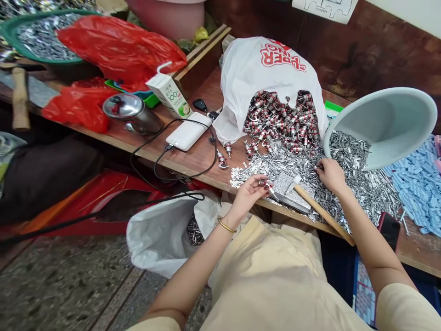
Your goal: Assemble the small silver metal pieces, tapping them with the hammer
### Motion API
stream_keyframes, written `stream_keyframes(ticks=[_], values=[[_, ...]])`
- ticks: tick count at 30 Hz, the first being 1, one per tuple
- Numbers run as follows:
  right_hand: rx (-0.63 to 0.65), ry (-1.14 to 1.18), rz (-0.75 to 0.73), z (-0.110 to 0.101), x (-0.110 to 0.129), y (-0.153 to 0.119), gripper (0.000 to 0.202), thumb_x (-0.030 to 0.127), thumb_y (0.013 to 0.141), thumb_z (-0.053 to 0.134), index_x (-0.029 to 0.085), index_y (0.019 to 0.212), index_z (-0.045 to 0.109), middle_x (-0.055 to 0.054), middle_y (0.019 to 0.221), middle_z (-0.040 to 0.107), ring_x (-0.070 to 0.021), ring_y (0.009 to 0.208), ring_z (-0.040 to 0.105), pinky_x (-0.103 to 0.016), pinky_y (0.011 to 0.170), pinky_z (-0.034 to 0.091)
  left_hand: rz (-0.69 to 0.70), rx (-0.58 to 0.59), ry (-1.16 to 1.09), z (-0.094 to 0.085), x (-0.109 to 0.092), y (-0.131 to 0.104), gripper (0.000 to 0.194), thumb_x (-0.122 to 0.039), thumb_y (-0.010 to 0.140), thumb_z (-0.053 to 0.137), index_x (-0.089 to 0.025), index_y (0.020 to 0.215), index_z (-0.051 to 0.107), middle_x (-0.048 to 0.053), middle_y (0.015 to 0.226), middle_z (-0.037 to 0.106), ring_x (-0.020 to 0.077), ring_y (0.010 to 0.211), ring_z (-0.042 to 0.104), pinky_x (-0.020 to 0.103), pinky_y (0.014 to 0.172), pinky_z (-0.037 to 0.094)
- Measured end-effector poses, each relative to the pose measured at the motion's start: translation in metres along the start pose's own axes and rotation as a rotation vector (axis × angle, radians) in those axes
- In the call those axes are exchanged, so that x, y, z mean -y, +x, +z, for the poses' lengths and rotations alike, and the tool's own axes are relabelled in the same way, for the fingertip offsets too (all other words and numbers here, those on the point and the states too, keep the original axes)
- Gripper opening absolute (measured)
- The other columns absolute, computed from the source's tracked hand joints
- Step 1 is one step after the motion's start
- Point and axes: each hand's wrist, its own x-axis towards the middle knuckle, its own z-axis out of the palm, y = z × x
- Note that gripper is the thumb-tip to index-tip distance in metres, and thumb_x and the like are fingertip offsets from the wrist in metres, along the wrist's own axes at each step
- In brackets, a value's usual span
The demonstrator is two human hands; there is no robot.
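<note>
My left hand (252,192), wearing a ring and a bangle, pinches a small silver metal fitting (273,192) with a red part, above the front edge of a flat metal block (292,202). Across that block rests a hammer (320,207) with a wooden handle. My right hand (330,174) is closed at the fingertips over a heap of small metal parts (361,188); what it pinches is too small to make out. Behind both hands, similar red-banded metal fittings (282,122) spill from a white plastic bag (272,64).
A grey-white tub (396,124) lies tipped at the right, beside blue plastic pieces (413,184). To the left are a power bank (189,132) with its cable, a drink carton (168,94), a metal mug (132,112) and red bags (120,46). A white sack (155,234) stands below the table.
</note>
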Motion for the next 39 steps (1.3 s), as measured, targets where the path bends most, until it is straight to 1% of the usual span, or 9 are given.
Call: stream_keyframes(ticks=[5, 11, 14, 18, 24, 27, 32, 35, 39], values=[[-0.011, 0.026, -0.032, 0.006, -0.002, -0.001, 0.012, 0.022, 0.091, 0.058, 0.018, 0.096, 0.068, -0.011, 0.1, 0.067, -0.0271, 0.097, 0.06, -0.035, 0.077, 0.044, 0.046, -0.036, -0.013, 0.001, 0.0, -0.006, 0.041, -0.043, 0.08, 0.081, -0.015, 0.107, 0.07, 0.008, 0.098, 0.076, 0.0156, 0.084, 0.071, 0.03, 0.08, 0.063], [-0.05, -0.031, -0.012, 0.01, 0.003, -0.003, 0.013, 0.024, 0.092, 0.059, 0.017, 0.096, 0.068, -0.013, 0.1, 0.066, -0.028, 0.094, 0.059, -0.036, 0.076, 0.044, 0.049, -0.061, 0.038, 0.001, 0.007, -0.013, 0.039, -0.044, 0.076, 0.083, -0.015, 0.101, 0.072, 0.005, 0.084, 0.076, 0.0148, 0.07, 0.071, 0.027, 0.066, 0.061], [-0.042, 0.016, -0.026, 0.008, 0.002, -0.002, 0.009, 0.021, 0.089, 0.06, 0.018, 0.087, 0.068, -0.012, 0.096, 0.067, -0.0276, 0.092, 0.059, -0.036, 0.076, 0.044, 0.15, -0.105, 0.135, 0.001, 0.011, -0.014, 0.033, -0.041, 0.077, 0.082, -0.015, 0.096, 0.074, 0.006, 0.084, 0.075, 0.0163, 0.074, 0.071, 0.028, 0.069, 0.061], [-0.133, 0.136, -0.034, 0.004, -0.002, -0.01, 0.01, 0.023, 0.087, 0.058, 0.019, 0.084, 0.068, -0.012, 0.096, 0.069, -0.0276, 0.091, 0.06, -0.037, 0.077, 0.045, 0.363, -0.187, 0.326, -0.002, 0.013, -0.017, 0.017, -0.033, 0.08, 0.078, -0.018, 0.089, 0.077, 0.008, 0.102, 0.071, 0.0194, 0.094, 0.069, 0.029, 0.074, 0.061], [-0.168, 0.53, 0.032, 0.001, 0.001, -0.033, 0.024, 0.044, 0.086, 0.061, 0.021, 0.082, 0.065, -0.007, 0.079, 0.072, -0.0226, 0.071, 0.063, -0.037, 0.071, 0.048, 0.307, -0.249, 0.555, -0.008, 0.018, -0.024, 0.019, -0.027, 0.086, 0.072, -0.018, 0.102, 0.073, 0.006, 0.095, 0.072, 0.0153, 0.077, 0.067, 0.027, 0.068, 0.057], [-0.176, 0.706, 0.019, -0.004, 0.012, -0.043, 0.029, 0.05, 0.083, 0.064, 0.021, 0.087, 0.068, -0.007, 0.084, 0.074, -0.0222, 0.074, 0.066, -0.038, 0.075, 0.052, 0.35, -0.24, 0.643, -0.008, 0.019, -0.027, 0.011, -0.023, 0.089, 0.067, -0.019, 0.098, 0.071, 0.005, 0.097, 0.07, 0.0147, 0.079, 0.066, 0.026, 0.069, 0.056], [-0.225, 0.836, -0.027, -0.013, 0.039, -0.064, 0.02, 0.041, 0.083, 0.068, 0.022, 0.086, 0.072, -0.005, 0.086, 0.075, -0.0213, 0.079, 0.068, -0.037, 0.079, 0.053, 0.486, -0.216, 0.792, -0.013, 0.019, -0.03, 0.005, -0.02, 0.09, 0.065, -0.019, 0.089, 0.07, 0.005, 0.102, 0.066, 0.0154, 0.084, 0.064, 0.028, 0.073, 0.055], [-0.164, 0.935, -0.075, -0.012, 0.062, -0.077, 0.014, 0.035, 0.081, 0.072, 0.022, 0.077, 0.071, -0.004, 0.081, 0.074, -0.0208, 0.077, 0.067, -0.035, 0.075, 0.052, 0.545, -0.195, 0.936, -0.015, 0.019, -0.031, 0.008, -0.022, 0.092, 0.066, -0.019, 0.085, 0.069, 0.004, 0.094, 0.067, 0.0181, 0.088, 0.063, 0.032, 0.081, 0.052], [-0.063, 0.951, -0.252, -0.008, 0.096, -0.088, 0.01, 0.027, 0.086, 0.068, 0.022, 0.077, 0.069, -0.003, 0.081, 0.072, -0.0203, 0.078, 0.066, -0.034, 0.075, 0.051, 0.563, -0.104, 0.988, -0.015, 0.015, -0.032, 0.014, -0.028, 0.095, 0.065, -0.019, 0.084, 0.068, 0.004, 0.084, 0.068, 0.0186, 0.083, 0.063, 0.032, 0.078, 0.05]])
